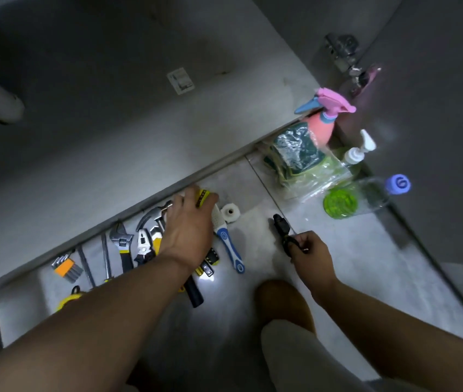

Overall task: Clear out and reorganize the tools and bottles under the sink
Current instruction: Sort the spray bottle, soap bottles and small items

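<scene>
A row of tools lies on the grey floor along the cabinet's base edge: an orange bit set, screwdrivers, an adjustable wrench, pliers, a hammer and a blue-handled brush. My left hand reaches over the row and grips a yellow-and-black tool at its far end. To the right, my right hand pinches the strap of a small black tool resting on the floor.
A white plastic nut sits beside the brush. At the right stand a pink spray bottle, a white pump bottle, a bagged green cloth, and a clear bottle with green liquid. My knee is below.
</scene>
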`<state>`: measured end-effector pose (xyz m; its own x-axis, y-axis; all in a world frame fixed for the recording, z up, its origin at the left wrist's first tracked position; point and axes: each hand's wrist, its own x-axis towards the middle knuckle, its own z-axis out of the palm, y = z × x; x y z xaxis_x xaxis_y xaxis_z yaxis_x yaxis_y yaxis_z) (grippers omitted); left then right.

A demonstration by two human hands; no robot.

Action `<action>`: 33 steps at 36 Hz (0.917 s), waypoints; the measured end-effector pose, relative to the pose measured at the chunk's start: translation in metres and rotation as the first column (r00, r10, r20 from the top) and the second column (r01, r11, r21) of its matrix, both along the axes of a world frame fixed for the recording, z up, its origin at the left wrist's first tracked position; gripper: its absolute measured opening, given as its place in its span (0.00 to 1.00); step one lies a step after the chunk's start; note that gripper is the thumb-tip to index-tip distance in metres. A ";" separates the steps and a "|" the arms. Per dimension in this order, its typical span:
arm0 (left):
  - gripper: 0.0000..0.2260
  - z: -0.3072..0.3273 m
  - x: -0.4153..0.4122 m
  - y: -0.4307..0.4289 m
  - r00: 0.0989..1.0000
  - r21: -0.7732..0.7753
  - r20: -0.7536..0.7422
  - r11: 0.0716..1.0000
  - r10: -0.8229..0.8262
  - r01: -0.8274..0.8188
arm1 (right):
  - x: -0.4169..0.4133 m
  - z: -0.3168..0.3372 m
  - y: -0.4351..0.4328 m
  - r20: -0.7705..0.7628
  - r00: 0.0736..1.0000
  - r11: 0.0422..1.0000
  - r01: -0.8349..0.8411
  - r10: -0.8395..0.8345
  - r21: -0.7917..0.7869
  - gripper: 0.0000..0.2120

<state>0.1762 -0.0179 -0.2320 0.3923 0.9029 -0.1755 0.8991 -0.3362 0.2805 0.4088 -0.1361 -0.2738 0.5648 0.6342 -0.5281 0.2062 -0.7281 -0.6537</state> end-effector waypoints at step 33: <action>0.15 0.040 0.118 -0.062 0.756 -0.822 0.337 0.567 0.561 -0.054 | 0.060 0.036 -0.035 -0.335 0.795 0.859 0.498 -0.506 -0.119 0.05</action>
